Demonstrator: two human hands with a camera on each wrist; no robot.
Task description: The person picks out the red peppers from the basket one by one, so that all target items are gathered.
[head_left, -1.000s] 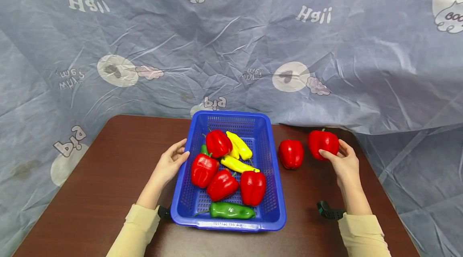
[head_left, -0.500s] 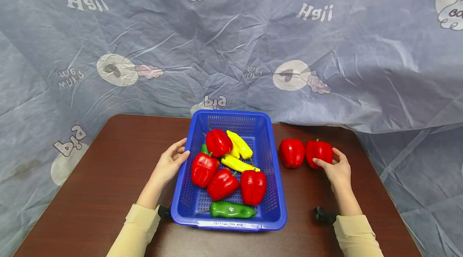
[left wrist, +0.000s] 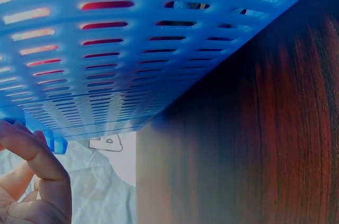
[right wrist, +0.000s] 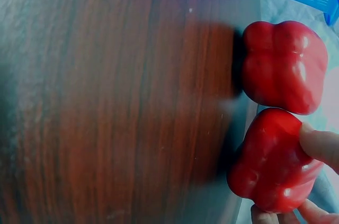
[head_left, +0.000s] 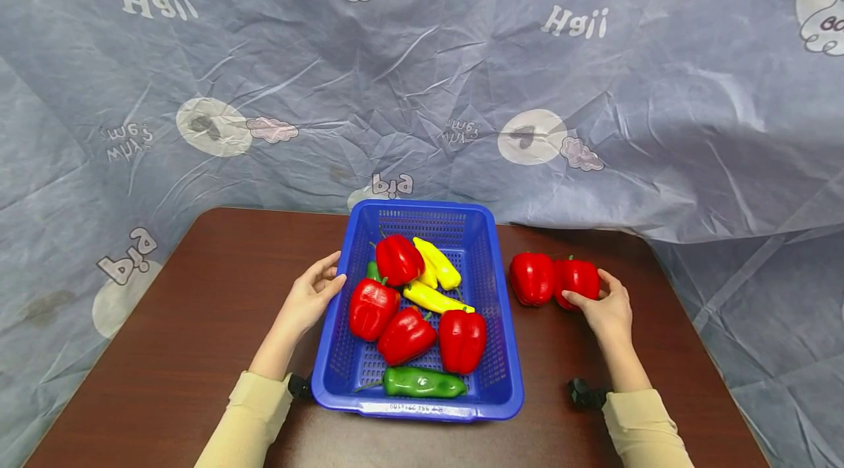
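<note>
My right hand (head_left: pixel 608 305) holds a red bell pepper (head_left: pixel 577 282) between thumb and fingers, right of the basket. Close against its left side is another red bell pepper (head_left: pixel 531 278) on the table; the right wrist view shows the held pepper (right wrist: pixel 273 166) meeting that second pepper (right wrist: pixel 286 68). At the left rim of the blue basket (head_left: pixel 420 409), my left hand (head_left: pixel 311 297) grips the edge, thumb and fingertips at the rim. In the left wrist view the curled fingers (left wrist: pixel 45 168) are at the basket's rim, beside its slotted wall (left wrist: pixel 122 44).
Inside the basket lie several red bell peppers (head_left: pixel 461 342), yellow peppers (head_left: pixel 437 299) and a long green pepper (head_left: pixel 423 383) at the near end. Another green piece (head_left: pixel 373 271) is partly hidden. The brown table (head_left: pixel 184 351) ends at a printed grey cloth (head_left: pixel 422 87) behind.
My right hand has brought the red bell pepper left and a little nearer, from apart to right beside the other one on the table. My left hand stays on the basket rim.
</note>
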